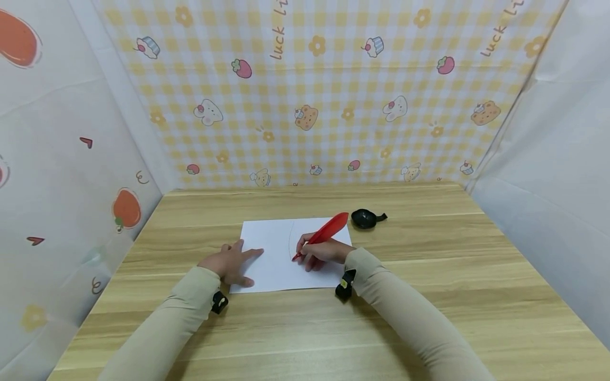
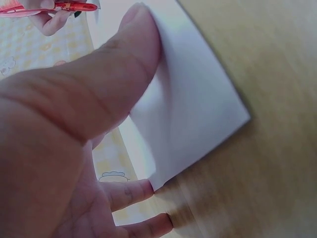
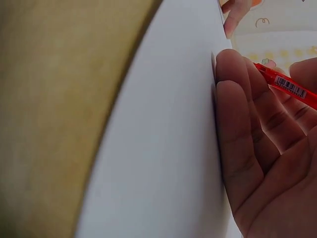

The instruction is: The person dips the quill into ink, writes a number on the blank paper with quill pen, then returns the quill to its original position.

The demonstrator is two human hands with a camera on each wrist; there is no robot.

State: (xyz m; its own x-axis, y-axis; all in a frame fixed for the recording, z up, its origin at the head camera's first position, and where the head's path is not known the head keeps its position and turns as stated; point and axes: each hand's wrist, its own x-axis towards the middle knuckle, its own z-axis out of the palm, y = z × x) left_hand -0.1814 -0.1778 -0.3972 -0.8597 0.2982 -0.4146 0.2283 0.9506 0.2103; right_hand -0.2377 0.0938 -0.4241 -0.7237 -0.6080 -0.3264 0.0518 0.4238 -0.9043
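A white sheet of paper lies on the wooden table, with a thin curved line running down from its top edge. My right hand pinches a red feather-shaped pen, its tip down at the lower end of that line. In the right wrist view a barcode label shows on the pen's barrel, and the outer fingers rest against the paper. My left hand, fingers spread, rests on the paper's left side. The left wrist view shows the thumb over the sheet and two fingertips at its edge.
A small black pan-shaped thing with a short handle sits just beyond the paper's upper right corner. A yellow checked cloth hangs behind the table, and pale cloth walls stand on both sides.
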